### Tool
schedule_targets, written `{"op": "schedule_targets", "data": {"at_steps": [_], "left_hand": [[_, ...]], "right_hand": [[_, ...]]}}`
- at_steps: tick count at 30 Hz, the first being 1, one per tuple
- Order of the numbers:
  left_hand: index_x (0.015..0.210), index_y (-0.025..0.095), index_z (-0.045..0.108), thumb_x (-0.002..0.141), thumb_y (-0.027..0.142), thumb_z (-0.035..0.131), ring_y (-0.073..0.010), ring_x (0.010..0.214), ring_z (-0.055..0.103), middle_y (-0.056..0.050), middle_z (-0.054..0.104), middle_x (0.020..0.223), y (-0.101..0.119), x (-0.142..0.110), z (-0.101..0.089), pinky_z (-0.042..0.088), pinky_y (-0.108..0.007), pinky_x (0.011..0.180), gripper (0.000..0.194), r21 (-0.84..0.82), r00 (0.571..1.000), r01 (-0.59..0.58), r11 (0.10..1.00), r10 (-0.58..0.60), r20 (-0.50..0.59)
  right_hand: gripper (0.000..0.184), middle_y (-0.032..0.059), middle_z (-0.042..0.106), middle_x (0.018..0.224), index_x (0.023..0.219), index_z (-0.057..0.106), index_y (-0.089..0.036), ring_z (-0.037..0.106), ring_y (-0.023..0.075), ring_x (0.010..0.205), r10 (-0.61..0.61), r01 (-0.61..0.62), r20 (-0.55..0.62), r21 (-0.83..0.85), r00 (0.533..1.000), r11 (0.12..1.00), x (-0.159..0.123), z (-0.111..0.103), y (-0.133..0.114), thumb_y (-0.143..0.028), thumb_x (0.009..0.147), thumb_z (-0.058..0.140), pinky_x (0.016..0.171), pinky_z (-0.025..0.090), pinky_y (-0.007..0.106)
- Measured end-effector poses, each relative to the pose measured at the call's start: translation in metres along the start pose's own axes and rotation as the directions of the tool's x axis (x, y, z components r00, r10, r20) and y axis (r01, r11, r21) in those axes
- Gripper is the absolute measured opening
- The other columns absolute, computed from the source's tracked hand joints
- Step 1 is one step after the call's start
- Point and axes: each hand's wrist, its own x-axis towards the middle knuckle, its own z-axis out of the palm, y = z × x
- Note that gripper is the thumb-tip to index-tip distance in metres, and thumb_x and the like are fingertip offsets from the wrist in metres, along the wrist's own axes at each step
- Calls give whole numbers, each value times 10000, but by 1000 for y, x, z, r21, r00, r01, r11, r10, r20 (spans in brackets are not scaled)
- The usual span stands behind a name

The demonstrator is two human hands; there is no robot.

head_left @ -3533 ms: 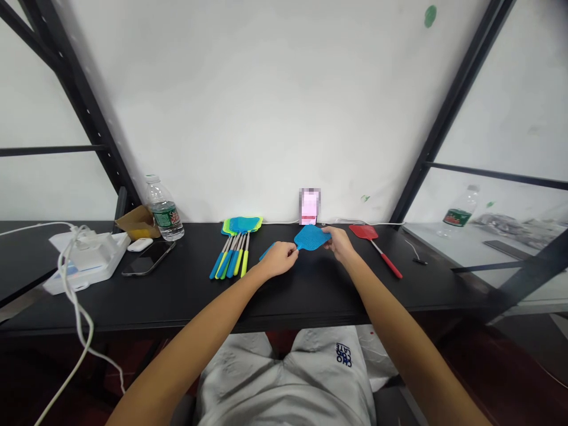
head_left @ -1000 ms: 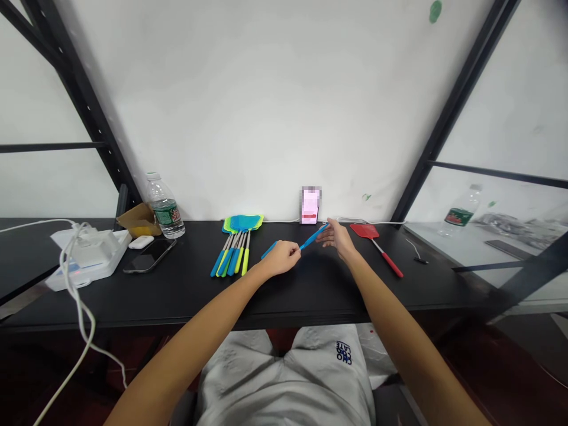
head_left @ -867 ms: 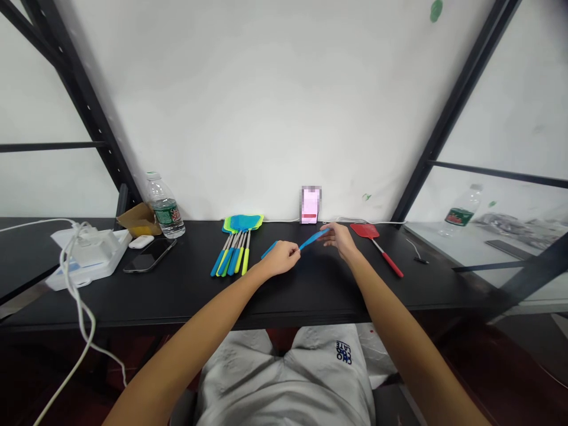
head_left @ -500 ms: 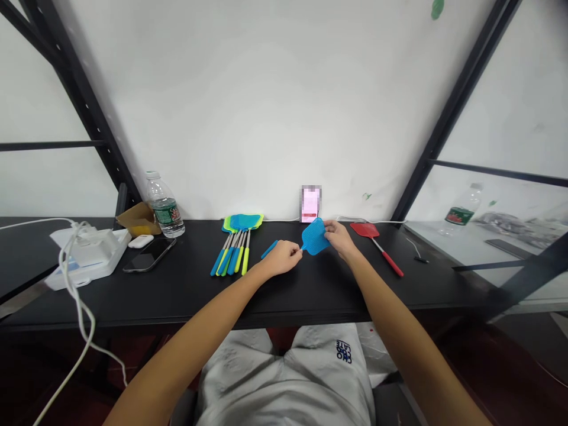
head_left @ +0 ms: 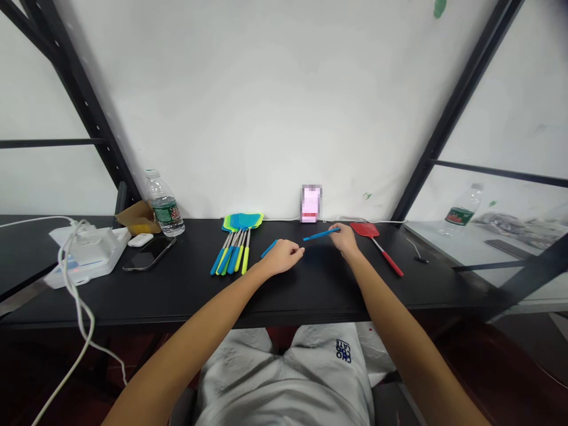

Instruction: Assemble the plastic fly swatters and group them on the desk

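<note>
My left hand (head_left: 284, 257) is closed around a fly swatter's rod or handle; the blue handle end (head_left: 268, 248) sticks out behind it and the rest is hidden in the fist. In my right hand (head_left: 344, 238) a blue fly swatter head (head_left: 320, 234) is pinched, turned edge-on so that it looks like a thin strip. Its narrow end points at my left hand, with a small gap visible between them. To the left lies a fanned pile of blue, green and yellow fly swatters (head_left: 239, 222). A red fly swatter (head_left: 365, 229) rests just right of my right hand.
A phone (head_left: 310, 204) with a blurred screen leans on the wall. On the left are a water bottle (head_left: 165, 207), a cardboard box (head_left: 138, 219), a dark phone (head_left: 149, 254), a white case (head_left: 141, 240) and a power strip (head_left: 91, 260) with cables. A short cable (head_left: 419, 258) lies at right.
My right hand has turned the blue swatter head from face-on to edge-on and moved slightly right. The head's narrow end has come away from my left fingers. My left hand stays nearly still.
</note>
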Motion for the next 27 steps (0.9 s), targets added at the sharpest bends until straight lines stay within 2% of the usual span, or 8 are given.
{"op": "schedule_targets", "data": {"at_steps": [4,10,14,23,27], "left_hand": [[525,176,393,904,411,451,-94,512,297,39,347,509,-2,0,1,206,-282,545,450,1,1000,13,1000,-13,-11],[521,178,403,901,407,458,-99,508,316,36,361,495,-1,0,1,211,-282,538,448,2,1000,16,1000,-16,-5],[524,177,436,902,401,462,-103,509,355,28,409,501,-2,0,1,226,-280,539,440,17,1000,21,1000,-21,-5],[552,176,485,914,390,450,-105,506,374,20,456,503,-1,0,-1,225,-274,545,423,67,999,7,998,-4,-42],[564,175,515,900,359,480,-105,501,390,16,477,501,3,0,-4,233,-273,545,385,80,996,39,996,-32,-88]], "right_hand": [[154,-3,562,609,716,636,-206,501,170,593,29,-31,-14,-115,999,993,3,-2,4,-171,582,568,593,372,278],[181,28,621,713,679,622,-205,552,186,696,-21,23,10,-235,1000,972,0,-3,-1,-99,547,559,662,403,286],[275,42,649,775,722,644,-202,587,193,740,22,-12,39,-240,999,971,-2,-4,-3,-53,527,521,689,429,285],[293,64,678,881,769,649,-184,615,203,833,42,-23,54,-303,998,953,-4,-4,-9,-48,562,494,686,447,264],[182,52,679,814,757,629,-189,622,196,790,-50,66,76,-214,996,975,-10,-1,-16,-100,647,514,689,462,273]]}}
